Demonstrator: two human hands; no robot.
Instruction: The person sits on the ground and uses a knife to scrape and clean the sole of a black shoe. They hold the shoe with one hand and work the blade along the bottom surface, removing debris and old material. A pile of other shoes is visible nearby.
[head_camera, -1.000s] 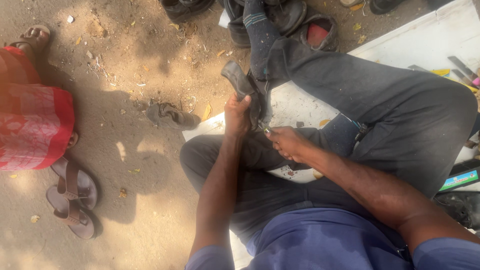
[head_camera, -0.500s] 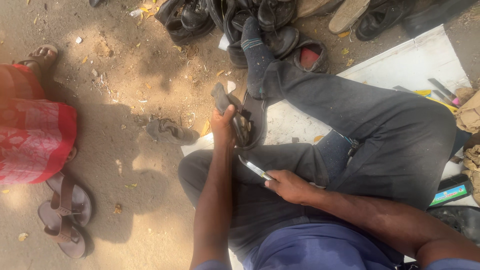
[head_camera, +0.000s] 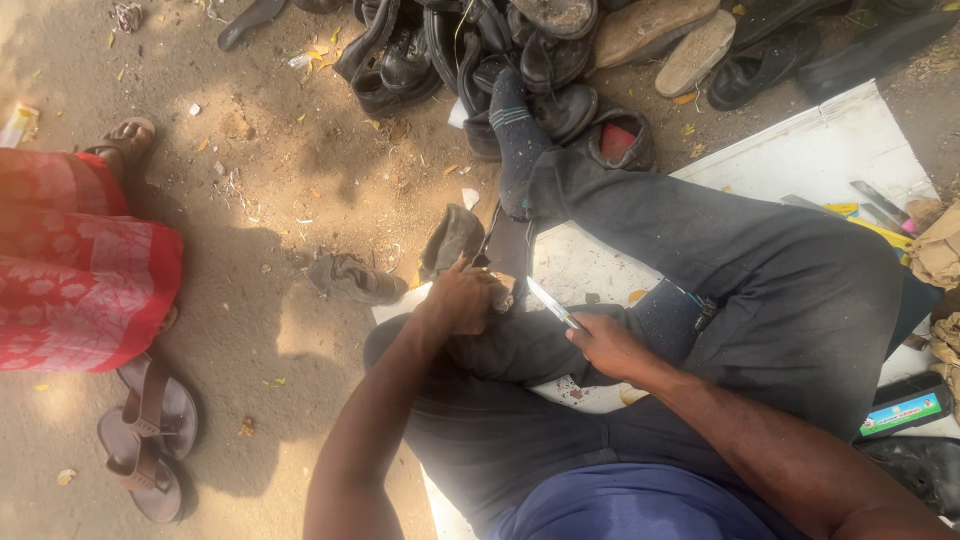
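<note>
While the person sits cross-legged on a white board (head_camera: 850, 140) laid on the dirt, the scene reads as follows.

Left hand: the left hand (head_camera: 462, 298) is closed around a dark shoe (head_camera: 455, 240), holding it over the knee with its end pointing toward 12 o'clock.

Right hand: the right hand (head_camera: 605, 345) is pinched shut on the handle of a knife (head_camera: 552, 304), whose pale blade slants toward 10 o'clock and ends just beside the shoe.

Shoe: at the picture's centre, between the raised socked foot (head_camera: 512, 130) at 12 o'clock and the knee below.

Surroundings: a heap of worn shoes (head_camera: 560, 60) lies at 12 o'clock; a second person's red skirt (head_camera: 80, 270) and brown sandals (head_camera: 145, 425) are at 9 o'clock; small tools (head_camera: 880, 205) rest on the board at 2 o'clock.

Doing it well: I judge the cut goes best with the shoe braced firmly, the blade kept shallow, and the edge drawn away from the holding fingers.
</note>
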